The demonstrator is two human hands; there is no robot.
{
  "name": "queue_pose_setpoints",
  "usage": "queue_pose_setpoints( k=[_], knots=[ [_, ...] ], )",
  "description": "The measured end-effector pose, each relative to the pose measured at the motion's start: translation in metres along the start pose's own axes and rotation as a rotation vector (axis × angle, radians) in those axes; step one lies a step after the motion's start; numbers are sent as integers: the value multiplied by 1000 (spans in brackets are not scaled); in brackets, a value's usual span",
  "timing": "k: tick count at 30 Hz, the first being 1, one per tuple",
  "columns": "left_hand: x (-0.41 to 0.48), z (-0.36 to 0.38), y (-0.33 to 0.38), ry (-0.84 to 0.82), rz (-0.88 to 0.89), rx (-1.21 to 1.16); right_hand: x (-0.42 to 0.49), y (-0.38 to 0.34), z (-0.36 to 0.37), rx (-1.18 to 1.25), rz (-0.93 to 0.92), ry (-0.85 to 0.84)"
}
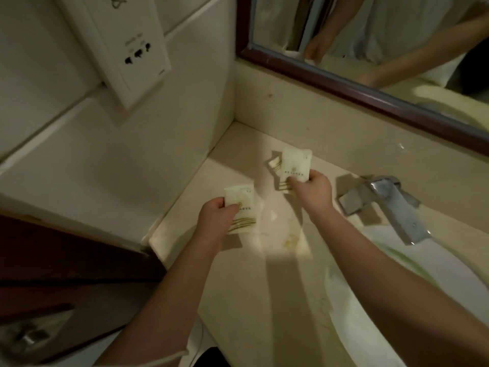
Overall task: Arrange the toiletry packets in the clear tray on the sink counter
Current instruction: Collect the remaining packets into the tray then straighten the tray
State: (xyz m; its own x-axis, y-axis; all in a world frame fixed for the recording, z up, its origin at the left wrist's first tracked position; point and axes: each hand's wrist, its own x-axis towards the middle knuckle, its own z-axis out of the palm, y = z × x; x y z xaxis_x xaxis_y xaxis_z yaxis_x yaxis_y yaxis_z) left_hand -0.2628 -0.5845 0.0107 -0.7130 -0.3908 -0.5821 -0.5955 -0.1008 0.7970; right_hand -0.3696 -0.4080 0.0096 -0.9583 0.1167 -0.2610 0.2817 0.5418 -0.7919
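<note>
As sorting seems planned, one toiletry packet [247, 197] is pinched by the left hand [215, 217], another packet [295, 161] by the right hand [313, 189].

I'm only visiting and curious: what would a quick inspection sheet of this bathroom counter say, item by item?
Surface: pale stone sink counter, with a lit patch and a yellowish stain between the hands.
Job's things: one packet in the left hand and several fanned packets in the right; the clear tray cannot be made out.
Clutter: nothing seen.
Grippers: left hand and right hand each pinch their packets above the counter.
Cables: possibly a thin pale cord at the bottom edge.
Surroundings: metal faucet, white basin, dark-framed mirror, wall socket panel.
</note>
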Motion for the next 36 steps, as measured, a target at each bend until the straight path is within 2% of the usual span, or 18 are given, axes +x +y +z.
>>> queue_pose_setpoints(
  k=[6,12,17,26,30,36],
  knots=[
    [-38,53,3,-200,38,54,-106,40,-79,282,57,127],
    [-113,135,-13,-338,172,82,-196,116,-174,412,171,323],
    [-201,206,-57,-497,154,83,-280,189,-240,472,245,459],
    [-371,322,-164,-724,95,235,-431,325,-360,513,367,632],
    [-408,363,-180,-766,108,295,-457,360,-405,521,372,664],
    [-420,445,-181,-725,220,339,-440,406,-461,512,350,651]
  ],
)
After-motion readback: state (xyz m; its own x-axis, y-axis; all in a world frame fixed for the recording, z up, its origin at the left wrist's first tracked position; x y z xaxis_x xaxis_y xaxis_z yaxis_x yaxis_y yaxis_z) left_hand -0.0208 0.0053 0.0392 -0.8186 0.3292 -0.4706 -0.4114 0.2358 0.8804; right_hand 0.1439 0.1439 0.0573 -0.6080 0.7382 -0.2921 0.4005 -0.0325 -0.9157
